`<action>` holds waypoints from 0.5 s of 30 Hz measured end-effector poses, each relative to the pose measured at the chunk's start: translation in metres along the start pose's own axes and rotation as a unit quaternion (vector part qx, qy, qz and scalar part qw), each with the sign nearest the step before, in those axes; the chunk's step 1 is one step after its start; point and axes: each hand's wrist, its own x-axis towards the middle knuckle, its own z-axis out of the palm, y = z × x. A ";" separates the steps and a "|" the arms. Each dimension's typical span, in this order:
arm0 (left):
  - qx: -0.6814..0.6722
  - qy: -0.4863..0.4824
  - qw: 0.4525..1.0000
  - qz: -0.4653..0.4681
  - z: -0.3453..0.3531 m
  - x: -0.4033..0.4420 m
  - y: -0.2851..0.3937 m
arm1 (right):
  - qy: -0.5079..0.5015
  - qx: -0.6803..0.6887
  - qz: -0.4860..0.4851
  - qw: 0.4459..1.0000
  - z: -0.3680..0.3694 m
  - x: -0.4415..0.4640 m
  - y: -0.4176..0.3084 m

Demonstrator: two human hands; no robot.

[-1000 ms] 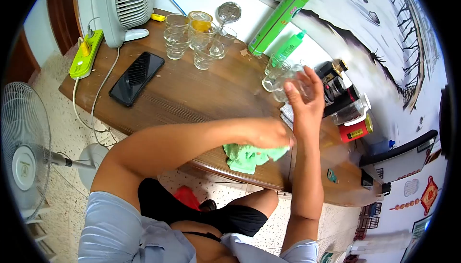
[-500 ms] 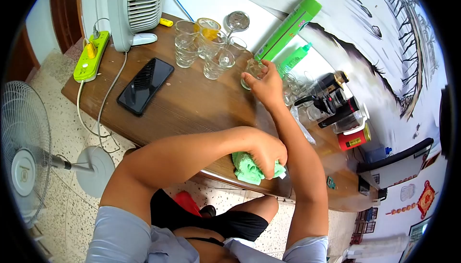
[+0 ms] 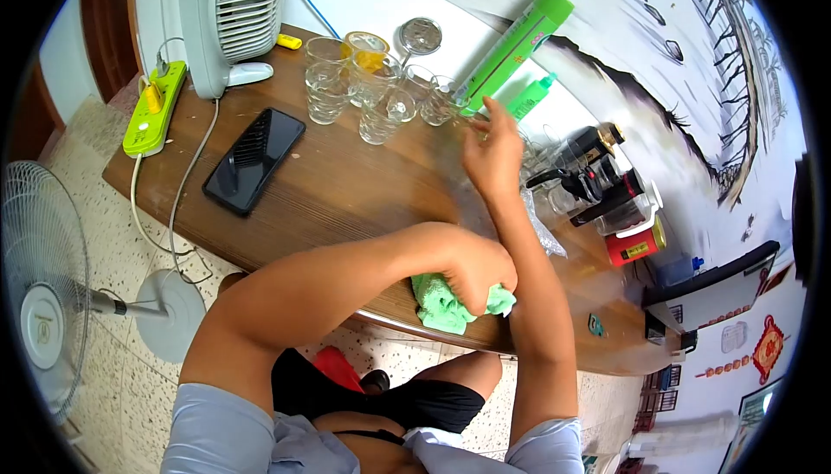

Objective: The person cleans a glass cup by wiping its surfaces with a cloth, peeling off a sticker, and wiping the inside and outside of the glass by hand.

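Observation:
My left hand [image 3: 480, 275] is closed on a bunched green cloth [image 3: 443, 305] at the front edge of the wooden table. Farther back, my right hand [image 3: 495, 152] is raised over the table, fingers apart and nothing visibly held. Just left of its fingers stands a clear glass [image 3: 438, 103], beside several others, among them a ribbed glass [image 3: 327, 103] and a glass [image 3: 378, 124]. A glass with a yellow item [image 3: 368, 58] stands behind them. More clear glassware [image 3: 538, 155] is partly hidden behind my right hand.
A phone [image 3: 254, 161], power strip [image 3: 156, 110] and white fan [image 3: 247, 6] are at the left. Behind my right hand stand a tall green can [image 3: 519, 45] and green bottle [image 3: 531, 97]. Dark-handled jugs [image 3: 606, 193] and a red tin [image 3: 636, 245] are at the right.
My right hand moved left from the right-hand glassware with a glass, which now stands by the left group. That hand has let go and drawn back slightly. The left hand still holds the cloth.

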 end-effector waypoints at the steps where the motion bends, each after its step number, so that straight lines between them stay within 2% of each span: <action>1: -0.012 0.028 1.000 -0.002 -0.002 -0.003 0.001 | 0.033 -0.042 -0.007 0.999 -0.013 0.001 -0.001; 2: -0.011 0.049 0.999 0.002 -0.004 -0.003 0.000 | 0.041 -0.055 0.031 0.997 -0.026 0.000 -0.003; 4: -0.007 0.090 0.996 0.012 -0.011 -0.003 -0.003 | 0.047 -0.163 0.026 0.985 -0.045 -0.002 0.004; 7: -0.011 0.212 0.977 0.018 -0.016 -0.005 -0.011 | 0.050 -0.210 0.000 0.976 -0.051 -0.011 0.011; 8: -0.012 0.254 0.967 0.013 -0.019 -0.006 -0.013 | 0.038 -0.178 0.037 0.983 -0.050 -0.012 0.012; 10: -0.022 0.295 0.955 -0.016 -0.027 -0.013 -0.010 | -0.001 -0.157 0.060 0.986 -0.050 -0.013 0.016; 12: -0.031 0.309 0.949 -0.059 -0.036 -0.018 -0.011 | -0.023 -0.193 0.091 0.977 -0.053 -0.014 0.009; 13: -0.073 0.304 0.946 -0.082 -0.041 -0.019 -0.014 | -0.033 -0.211 0.107 0.971 -0.055 -0.014 0.006; 15: -0.113 0.361 0.919 -0.114 -0.047 -0.019 -0.019 | -0.048 -0.216 0.100 0.970 -0.056 -0.020 0.011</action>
